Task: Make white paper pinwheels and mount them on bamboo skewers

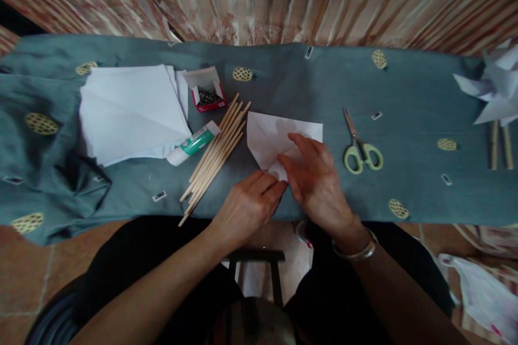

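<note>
Head camera looks steeply down, seemingly close, over the table (283,81).

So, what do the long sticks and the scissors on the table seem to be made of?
The sticks look like bare wood or bamboo: pale tan, matte, thin and straight. The scissors seem to have metal blades, grey with a dull shine, and light green handles that look like smooth plastic. Neither hand touches them.

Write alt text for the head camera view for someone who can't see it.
Two hands, left hand and right hand, press a folded white paper on a blue-grey cloth. Wooden sticks, a glue tube and a paper stack lie left; scissors right.
</note>
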Demonstrator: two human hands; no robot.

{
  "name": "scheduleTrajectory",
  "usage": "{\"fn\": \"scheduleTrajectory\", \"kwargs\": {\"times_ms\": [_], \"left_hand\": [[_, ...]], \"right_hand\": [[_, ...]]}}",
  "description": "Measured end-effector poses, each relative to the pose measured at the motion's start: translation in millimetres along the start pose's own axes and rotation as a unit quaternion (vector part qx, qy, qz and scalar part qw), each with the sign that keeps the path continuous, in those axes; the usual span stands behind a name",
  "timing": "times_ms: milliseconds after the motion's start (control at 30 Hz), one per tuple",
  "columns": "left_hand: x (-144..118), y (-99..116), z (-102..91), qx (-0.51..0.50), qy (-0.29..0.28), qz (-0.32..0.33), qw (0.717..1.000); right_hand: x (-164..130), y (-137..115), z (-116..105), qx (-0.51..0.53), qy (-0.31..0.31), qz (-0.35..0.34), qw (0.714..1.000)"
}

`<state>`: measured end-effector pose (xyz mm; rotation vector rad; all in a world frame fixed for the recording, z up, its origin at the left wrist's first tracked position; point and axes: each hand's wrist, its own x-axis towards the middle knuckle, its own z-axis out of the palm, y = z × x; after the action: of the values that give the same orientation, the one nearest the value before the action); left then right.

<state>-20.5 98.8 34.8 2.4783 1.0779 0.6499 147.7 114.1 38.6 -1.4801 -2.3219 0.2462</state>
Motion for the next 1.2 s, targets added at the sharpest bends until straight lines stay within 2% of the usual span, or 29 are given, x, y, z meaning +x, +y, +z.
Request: {"fn": "scheduleTrajectory", "kwargs": {"times_ms": [133, 333, 433, 567, 667, 800, 900, 1067, 1200], "left_hand": [[1, 0, -2.1, 0.004, -0.011, -0.001, 1.000], [2, 1, -4.5, 0.007, -0.018, -0.006, 1.000], [2, 1, -3.2, 0.002, -0.008, -0.010, 1.000], [0, -1, -1.7, -0.002, 0.003, -0.013, 1.000], [0, -2, -2.1, -0.003, 0.008, -0.016, 1.000], [1, -2, -3.8, -0.006, 0.000, -0.020, 1.000], [1, -2, -5.1, -0.004, 0.001, -0.015, 1.000], [1, -7, -7.3, 0.017, 0.016, 0.005, 1.000], [1, -8, -7.6, 0.027, 0.019, 0.010, 0.999]], "right_hand": [[0, -8, 8, -0.069, 0.008, -0.034, 0.997], [0, -10, 12, -0.009, -0.011, -0.015, 1.000], [-2, -1, 4, 0.042, 0.004, 0.008, 0.999], [0, 19, -13, 0.127, 0.067, 0.061, 0.988], [7, 36, -18, 0.106, 0.087, 0.092, 0.986], [19, 51, -13, 0.084, 0.056, 0.077, 0.992], [23, 56, -12, 0.078, 0.046, 0.065, 0.994], [15, 65, -24, 0.053, 0.064, 0.089, 0.993], [13, 67, -25, 0.050, 0.074, 0.078, 0.993]]}}
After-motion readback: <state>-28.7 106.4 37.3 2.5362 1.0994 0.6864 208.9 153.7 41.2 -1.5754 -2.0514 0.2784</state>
